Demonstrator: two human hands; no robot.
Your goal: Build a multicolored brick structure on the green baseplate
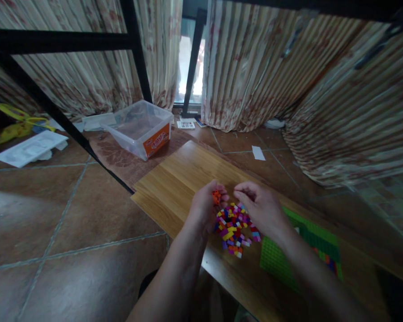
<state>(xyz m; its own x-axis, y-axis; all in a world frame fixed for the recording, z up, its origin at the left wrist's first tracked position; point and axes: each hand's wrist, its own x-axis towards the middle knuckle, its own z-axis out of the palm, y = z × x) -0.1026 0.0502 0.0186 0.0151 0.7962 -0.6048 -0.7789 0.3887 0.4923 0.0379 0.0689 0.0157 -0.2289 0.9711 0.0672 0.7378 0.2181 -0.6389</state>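
My left hand (206,203) is cupped, palm up, around several orange toy bricks (216,197). Close by on its right, my right hand (258,203) has thumb and forefinger pinched together; whatever may be between them is too small to make out. Below both hands a loose pile of small toy bricks (233,226) in pink, yellow, red, white, orange and purple lies on the wooden table (174,179). A green baseplate (278,257) lies to the right, partly hidden under my right forearm, with some coloured bricks fixed on it.
A clear plastic bin (134,127) with an orange label stands on a brown mat (121,161) beyond the table's far left end. A black metal frame (74,134) crosses the left side. Striped curtains (248,67) hang behind. A white paper (258,153) lies on the tiled floor.
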